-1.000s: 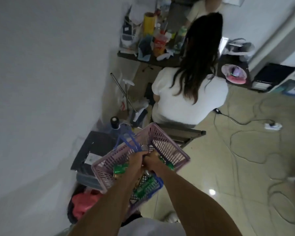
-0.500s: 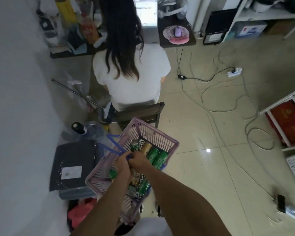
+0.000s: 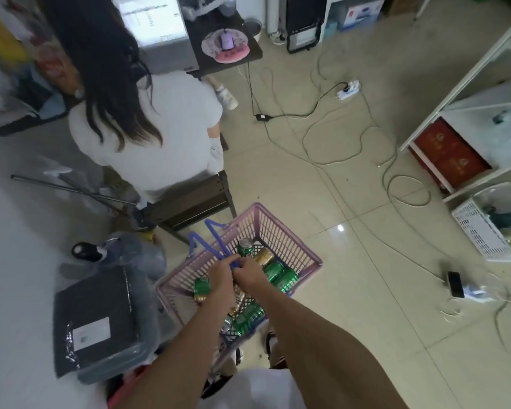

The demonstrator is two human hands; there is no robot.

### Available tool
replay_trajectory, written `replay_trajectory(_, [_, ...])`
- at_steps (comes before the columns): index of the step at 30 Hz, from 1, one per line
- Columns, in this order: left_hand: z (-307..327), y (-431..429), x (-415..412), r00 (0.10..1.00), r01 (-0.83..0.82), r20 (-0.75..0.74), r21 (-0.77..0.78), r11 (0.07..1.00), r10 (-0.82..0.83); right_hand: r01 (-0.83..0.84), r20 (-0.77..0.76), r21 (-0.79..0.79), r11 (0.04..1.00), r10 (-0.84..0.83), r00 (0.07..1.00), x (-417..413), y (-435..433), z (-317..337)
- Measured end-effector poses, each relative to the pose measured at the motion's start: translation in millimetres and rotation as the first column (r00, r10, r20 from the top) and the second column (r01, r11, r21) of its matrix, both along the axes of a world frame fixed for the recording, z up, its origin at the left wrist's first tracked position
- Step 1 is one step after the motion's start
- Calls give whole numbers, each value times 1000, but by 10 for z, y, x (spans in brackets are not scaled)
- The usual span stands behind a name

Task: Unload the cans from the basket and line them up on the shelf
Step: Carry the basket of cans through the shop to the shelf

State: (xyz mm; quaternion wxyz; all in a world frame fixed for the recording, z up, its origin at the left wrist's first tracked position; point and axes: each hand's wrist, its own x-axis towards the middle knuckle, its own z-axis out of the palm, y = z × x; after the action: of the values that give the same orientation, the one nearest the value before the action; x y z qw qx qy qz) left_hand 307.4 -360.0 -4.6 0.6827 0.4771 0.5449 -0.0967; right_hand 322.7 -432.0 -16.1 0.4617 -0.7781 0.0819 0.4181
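Cans (image 3: 273, 271) lie loose on their sides in the pink basket (image 3: 281, 228), one upright near its far corner — none unloaded yet. Both hands meet over the middle: the left hand (image 3: 223, 277) and right hand (image 3: 250, 274) have their fingers (image 3: 236, 265) closed round the blue handles (image 3: 216, 242), probably because a full load carries steadier from the centre. Beyond the basket's far rim a seated person (image 3: 148, 125) blocks the straight path. The white shelf (image 3: 466, 95) stands well apart at right — cables (image 3: 351, 143) cross the floor (image 3: 322, 199) between.

Left hand (image 3: 222, 277), right hand (image 3: 252, 275) clenched together, forearms extended.
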Motion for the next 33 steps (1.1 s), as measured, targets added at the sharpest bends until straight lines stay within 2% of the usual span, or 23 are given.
replay_trajectory(6, [32, -549, 391, 996, 72, 54, -10, 997, -71, 185, -35, 63, 981, -183, 982, 306, -549, 36])
replay_trajectory(16, [113, -1431, 1267, 966, 246, 78, -5, 969, -245, 435, -17, 52, 899, -434, 901, 991, -1421, 108])
replay_trajectory(33, [-14, -2338, 3211, 815, 580, 7, -49, 813, -580, 660, -9, -38, 750, -661, 750, 2767, -2342, 181])
